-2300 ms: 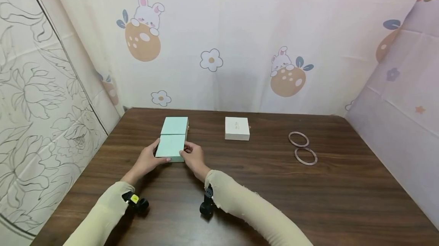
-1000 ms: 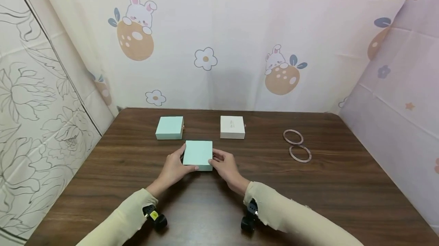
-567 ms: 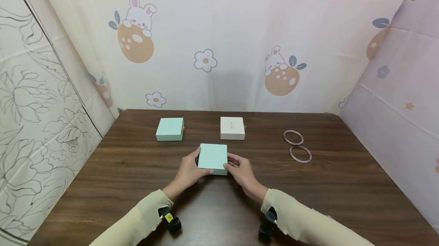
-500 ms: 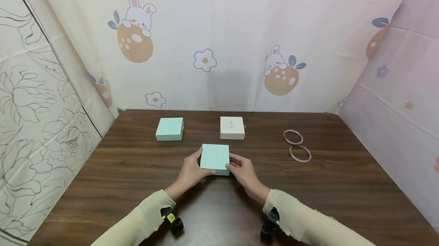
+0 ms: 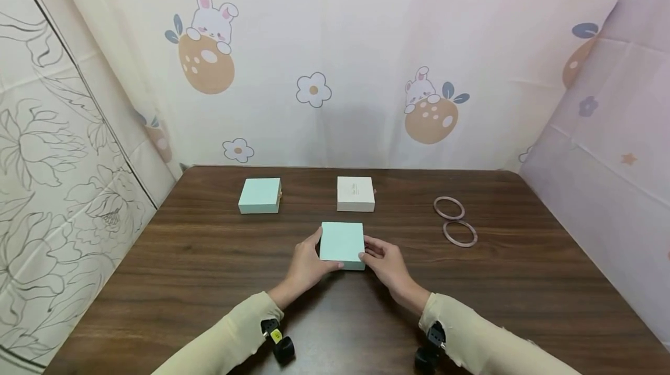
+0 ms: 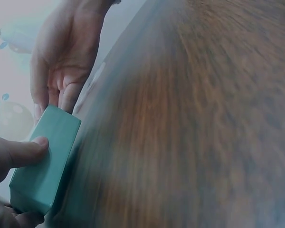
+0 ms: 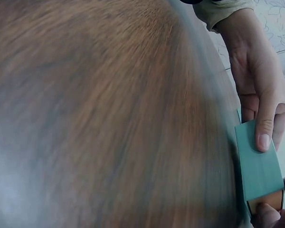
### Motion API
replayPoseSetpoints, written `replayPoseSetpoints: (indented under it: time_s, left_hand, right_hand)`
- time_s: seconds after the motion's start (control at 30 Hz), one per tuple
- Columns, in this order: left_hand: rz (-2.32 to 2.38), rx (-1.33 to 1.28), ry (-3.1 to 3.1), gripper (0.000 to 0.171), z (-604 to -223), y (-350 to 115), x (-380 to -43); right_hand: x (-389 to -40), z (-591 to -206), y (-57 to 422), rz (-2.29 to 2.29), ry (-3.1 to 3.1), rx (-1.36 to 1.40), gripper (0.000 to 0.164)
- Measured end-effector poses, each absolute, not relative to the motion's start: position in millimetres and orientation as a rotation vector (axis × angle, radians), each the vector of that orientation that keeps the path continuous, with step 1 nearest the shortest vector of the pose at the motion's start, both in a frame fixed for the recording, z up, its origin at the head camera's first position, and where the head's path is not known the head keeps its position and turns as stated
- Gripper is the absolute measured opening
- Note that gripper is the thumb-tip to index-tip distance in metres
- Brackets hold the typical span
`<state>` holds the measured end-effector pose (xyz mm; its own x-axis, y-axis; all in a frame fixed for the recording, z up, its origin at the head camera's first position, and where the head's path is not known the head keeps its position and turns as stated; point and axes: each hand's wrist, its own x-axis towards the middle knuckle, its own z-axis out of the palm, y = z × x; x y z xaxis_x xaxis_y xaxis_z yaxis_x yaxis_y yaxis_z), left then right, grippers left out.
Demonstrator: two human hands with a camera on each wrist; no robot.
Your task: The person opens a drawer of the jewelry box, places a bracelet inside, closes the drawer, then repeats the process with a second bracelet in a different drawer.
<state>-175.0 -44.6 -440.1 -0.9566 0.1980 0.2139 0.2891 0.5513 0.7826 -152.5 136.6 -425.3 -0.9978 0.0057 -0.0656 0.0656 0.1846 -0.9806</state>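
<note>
A mint-green square box sits in front of me near the middle of the table, flat side up. My left hand grips its left side, the thumb lying along the front face, as the left wrist view also shows on the green box. On the opposite side my right hand holds the box with thumb at the front corner and fingers along the side. In the right wrist view the green box shows a tan side face, with fingertips of the right hand against it.
A second mint-green box lies at the back left, with a small tab on its right side. A white box with small print stands behind the held one. Two pale rings lie at the right of the brown table. Patterned curtains hang behind.
Both hands have brought the green box from in front of the other green box rightward and slightly nearer, to the middle. The other boxes and the rings stay in place.
</note>
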Motion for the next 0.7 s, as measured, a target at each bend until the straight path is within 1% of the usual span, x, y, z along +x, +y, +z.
replayPoseSetpoints:
  time_s: [0.4, 0.7]
  left_hand:
    - [-1.359, -0.472, -2.651, 0.090, -444, -29, -173]
    - [-1.356, -0.463, -2.658, 0.092, -447, -27, -174]
  right_hand:
    - [-153, -427, 151, -1.959, 2.396, 0.110, 0.039]
    - [-156, -429, 158, -1.923, 2.394, 0.105, 0.038]
